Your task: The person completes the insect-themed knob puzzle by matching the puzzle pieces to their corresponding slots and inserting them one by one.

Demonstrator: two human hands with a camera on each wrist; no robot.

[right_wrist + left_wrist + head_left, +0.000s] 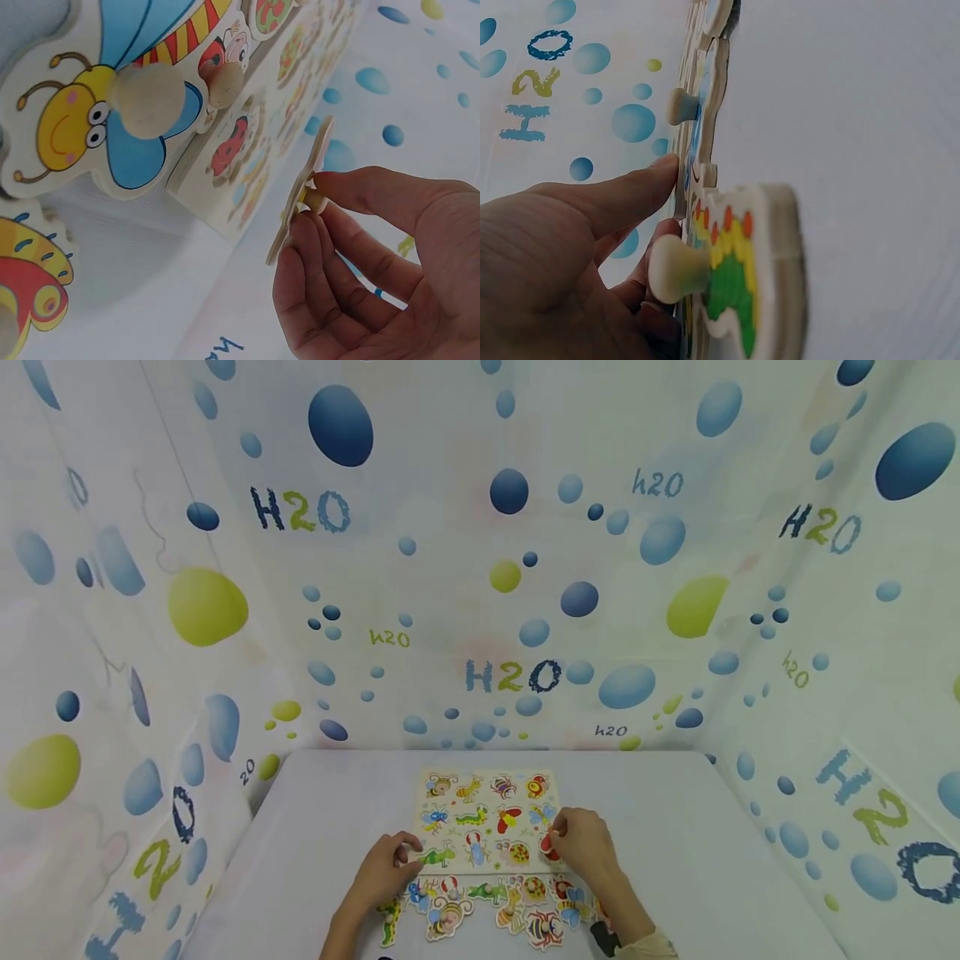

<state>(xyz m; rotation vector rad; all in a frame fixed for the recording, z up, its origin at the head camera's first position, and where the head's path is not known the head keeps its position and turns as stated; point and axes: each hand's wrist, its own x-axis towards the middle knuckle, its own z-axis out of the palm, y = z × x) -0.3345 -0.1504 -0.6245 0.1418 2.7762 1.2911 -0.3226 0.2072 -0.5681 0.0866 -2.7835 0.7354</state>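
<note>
A wooden puzzle board (487,868) printed with bugs lies on the table. My left hand (386,868) rests its thumb and fingertips at the board's lower left corner. In the left wrist view the thumb (649,184) touches the board edge, behind a knobbed puzzle piece (739,277). My right hand (588,847) is over the board's lower right part. There it pinches a thin wooden puzzle piece (306,184) by its knob, thumb against fingers. The piece shows edge-on, so its picture is hidden. A red ladybug picture (230,148) shows on the board.
Several loose knobbed bug pieces, among them a bee (447,917), a spider (545,929) and a caterpillar (389,922), lie along the board's near side. A small black object (602,937) is by the right forearm. Patterned curtains (450,568) surround the white table (720,860).
</note>
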